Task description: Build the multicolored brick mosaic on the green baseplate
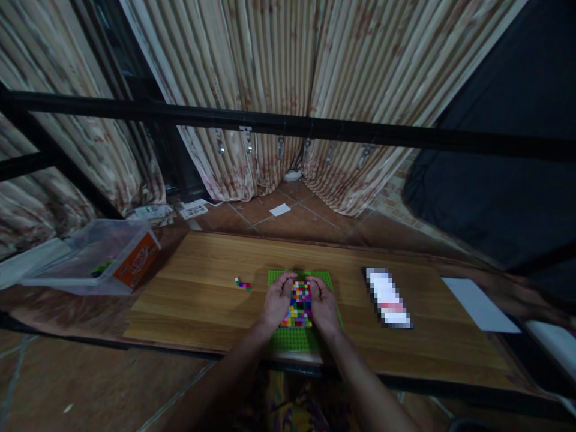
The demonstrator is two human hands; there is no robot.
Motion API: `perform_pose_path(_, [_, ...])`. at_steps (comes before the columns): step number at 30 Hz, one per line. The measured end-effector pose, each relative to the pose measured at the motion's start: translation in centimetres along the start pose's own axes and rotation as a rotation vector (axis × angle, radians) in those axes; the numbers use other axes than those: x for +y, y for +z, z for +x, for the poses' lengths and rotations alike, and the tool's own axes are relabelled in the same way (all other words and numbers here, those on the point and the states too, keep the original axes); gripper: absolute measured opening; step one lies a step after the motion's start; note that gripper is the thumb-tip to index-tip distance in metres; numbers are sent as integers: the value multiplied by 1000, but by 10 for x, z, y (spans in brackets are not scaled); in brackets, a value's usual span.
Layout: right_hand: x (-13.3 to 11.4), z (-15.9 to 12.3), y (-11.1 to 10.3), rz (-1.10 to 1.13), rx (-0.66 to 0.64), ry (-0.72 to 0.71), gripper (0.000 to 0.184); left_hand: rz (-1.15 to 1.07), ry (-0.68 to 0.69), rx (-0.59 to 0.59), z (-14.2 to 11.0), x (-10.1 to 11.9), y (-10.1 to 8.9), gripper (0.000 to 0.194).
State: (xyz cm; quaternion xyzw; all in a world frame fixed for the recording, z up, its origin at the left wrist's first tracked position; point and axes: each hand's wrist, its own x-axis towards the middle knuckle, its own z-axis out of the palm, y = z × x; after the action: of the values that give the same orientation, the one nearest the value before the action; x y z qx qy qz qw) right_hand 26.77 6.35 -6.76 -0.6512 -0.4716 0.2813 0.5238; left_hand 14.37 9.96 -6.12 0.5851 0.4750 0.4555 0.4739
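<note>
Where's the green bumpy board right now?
In the head view, the green board lies at the lower middle, on the wooden table by its near edge. Colourful bricks cover part of it, between the left hand and right hand.

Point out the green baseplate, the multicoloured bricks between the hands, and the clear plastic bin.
Green baseplate (293, 342): head view, bare studs at its near end.
Multicoloured bricks (299, 307): head view, middle of the patch.
Clear plastic bin (136, 262): head view, orange label on its wall.
</note>
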Motion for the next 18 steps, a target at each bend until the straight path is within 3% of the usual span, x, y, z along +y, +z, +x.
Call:
perform_pose_path(7, [-10,10,-6,-102,-24,-15,38,-24,22,-27,0,2,-3,23])
perform_pose_path(18, [-22,9,8,-213,-82,-59,29,-35,46,-19,1,1,-3,23])
